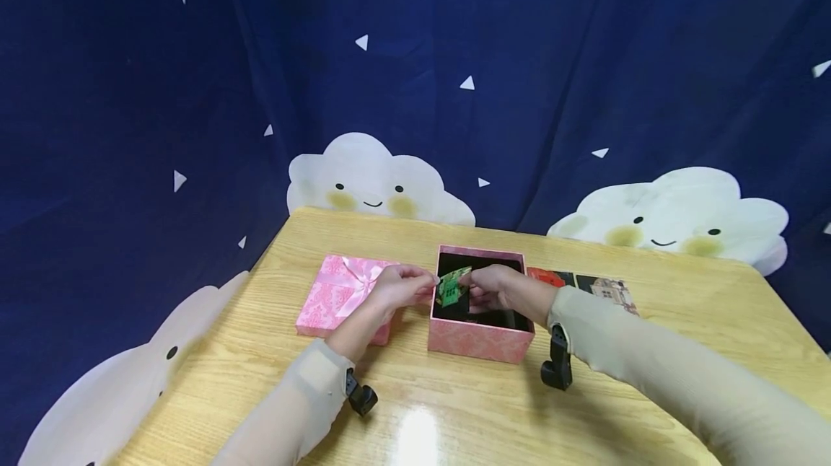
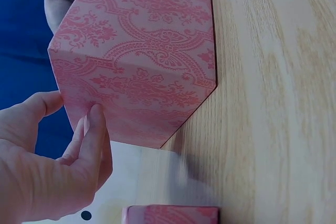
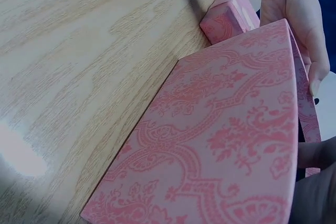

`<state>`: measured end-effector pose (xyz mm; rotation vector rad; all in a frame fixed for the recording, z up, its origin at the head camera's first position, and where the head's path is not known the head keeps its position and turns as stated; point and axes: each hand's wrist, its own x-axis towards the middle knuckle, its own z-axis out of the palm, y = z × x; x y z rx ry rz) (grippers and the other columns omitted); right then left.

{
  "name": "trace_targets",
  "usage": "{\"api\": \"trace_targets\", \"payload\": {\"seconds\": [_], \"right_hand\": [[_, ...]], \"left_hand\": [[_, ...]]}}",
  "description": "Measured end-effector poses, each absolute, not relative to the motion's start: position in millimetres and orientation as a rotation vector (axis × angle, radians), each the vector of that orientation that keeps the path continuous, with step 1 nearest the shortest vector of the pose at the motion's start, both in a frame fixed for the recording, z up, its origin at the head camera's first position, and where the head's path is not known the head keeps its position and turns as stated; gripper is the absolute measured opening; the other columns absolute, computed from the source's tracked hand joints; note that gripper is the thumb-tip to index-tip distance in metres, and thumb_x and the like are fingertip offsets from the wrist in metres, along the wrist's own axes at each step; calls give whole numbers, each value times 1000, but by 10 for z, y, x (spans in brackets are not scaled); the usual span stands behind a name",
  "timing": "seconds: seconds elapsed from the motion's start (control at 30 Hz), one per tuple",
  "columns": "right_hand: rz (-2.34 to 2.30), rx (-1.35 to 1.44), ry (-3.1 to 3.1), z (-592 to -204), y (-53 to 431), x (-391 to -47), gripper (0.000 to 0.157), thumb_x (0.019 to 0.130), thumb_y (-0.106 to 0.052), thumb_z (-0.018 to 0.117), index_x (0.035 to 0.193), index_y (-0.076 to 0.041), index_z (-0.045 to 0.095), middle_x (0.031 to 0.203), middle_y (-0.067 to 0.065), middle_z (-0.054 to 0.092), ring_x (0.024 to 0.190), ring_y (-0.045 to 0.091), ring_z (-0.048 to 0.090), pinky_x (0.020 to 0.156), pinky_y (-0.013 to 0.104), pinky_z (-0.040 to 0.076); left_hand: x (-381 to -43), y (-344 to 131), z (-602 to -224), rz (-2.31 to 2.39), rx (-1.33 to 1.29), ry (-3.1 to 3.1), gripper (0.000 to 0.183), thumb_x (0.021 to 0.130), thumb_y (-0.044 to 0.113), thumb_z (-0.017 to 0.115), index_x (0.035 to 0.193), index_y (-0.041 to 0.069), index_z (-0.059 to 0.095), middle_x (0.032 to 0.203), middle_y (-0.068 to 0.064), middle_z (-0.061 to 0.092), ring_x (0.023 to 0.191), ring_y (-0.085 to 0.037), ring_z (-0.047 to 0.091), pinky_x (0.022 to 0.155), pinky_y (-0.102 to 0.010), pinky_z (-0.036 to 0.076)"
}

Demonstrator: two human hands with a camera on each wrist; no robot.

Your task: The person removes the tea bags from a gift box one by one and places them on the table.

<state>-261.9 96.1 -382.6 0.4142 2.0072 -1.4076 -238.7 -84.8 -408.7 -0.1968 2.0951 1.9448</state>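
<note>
An open pink patterned box point(image 1: 480, 341) with a black interior stands on the table, tilted by nothing and flat on its base. My left hand point(image 1: 401, 287) pinches the rim of its left wall, the fingertips point(image 2: 95, 116) lying against the outer side in the left wrist view. Reaching into the box, my right hand point(image 1: 498, 287) holds a green picture card point(image 1: 452, 291) by its right side; the card leans inside near the left wall. In the right wrist view the front wall of the box hides most of the right hand's fingers.
A pink lid point(image 1: 327, 301) with a ribbon bow lies left of the box. Right of it, a red picture card point(image 1: 547, 277) and a card with a pale house picture point(image 1: 607, 290) lie on the wooden table point(image 1: 415, 415). A dark blue curtain hangs behind.
</note>
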Motion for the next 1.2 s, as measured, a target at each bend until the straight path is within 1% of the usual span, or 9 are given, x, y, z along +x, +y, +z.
{"api": "trace_targets", "payload": {"seconds": [0.13,0.27,0.33,0.43,0.53,0.63,0.8,0.93,1.2], "right_hand": [[-1393,392,2001,-3828,923,-2627,9,96,-13,52,97,-3,53,66,-1,57,64,10,59,64,25,61],[-1384,345,2004,-3842,897,-2607,10,96,-10,52,98,0,53,69,0,61,64,10,60,62,24,60],[-1380,338,2010,-3850,890,-2600,10,96,-10,52,99,0,53,69,1,62,64,10,60,60,23,59],[-1383,345,2019,-3862,888,-2599,12,96,-10,52,101,1,53,69,1,62,63,10,60,60,23,60],[-1383,355,2028,-3856,892,-2595,14,96,-10,52,103,2,53,70,1,62,64,10,61,65,26,61],[-1384,355,2055,-3844,902,-2596,15,95,-9,53,104,3,54,71,1,63,64,9,61,72,30,62],[-1390,350,2093,-3826,914,-2608,17,94,-6,54,106,5,55,75,2,62,64,8,62,83,34,62],[-1385,349,2095,-3803,924,-2619,22,94,-6,55,111,7,54,79,3,62,67,9,63,86,36,61],[-1377,354,2185,-3710,952,-2634,27,92,-9,59,114,6,55,80,3,59,68,10,61,81,36,62]], "left_hand": [[-2388,-841,-4079,1953,-195,2086,22,84,11,67,102,-3,67,97,-14,73,75,-8,66,82,-31,62],[-2385,-839,-4085,1958,-199,2073,21,84,10,67,100,-4,66,89,-8,72,72,-7,65,78,-29,62],[-2385,-839,-4094,1958,-195,2073,21,84,10,67,100,-4,66,88,-7,71,72,-7,64,78,-29,62],[-2386,-839,-4108,1956,-191,2079,22,84,10,67,101,-4,66,92,-9,72,74,-8,65,82,-32,62],[-2386,-838,-4112,1953,-194,2079,23,84,10,68,101,-4,67,95,-11,72,76,-8,66,86,-35,61],[-2387,-838,-4110,1966,-197,2060,23,84,10,68,102,-4,66,94,-10,72,76,-8,66,88,-36,60],[-2387,-843,-4097,1980,-198,2042,21,85,9,68,101,-4,66,90,-6,70,74,-7,65,85,-34,61],[-2388,-847,-4098,1969,-198,2061,22,84,10,69,101,-4,66,91,-8,71,74,-7,65,84,-34,61],[-2393,-847,-4105,1968,-197,2075,21,84,10,68,100,-3,67,92,-8,71,75,-8,65,82,-32,62]]}}
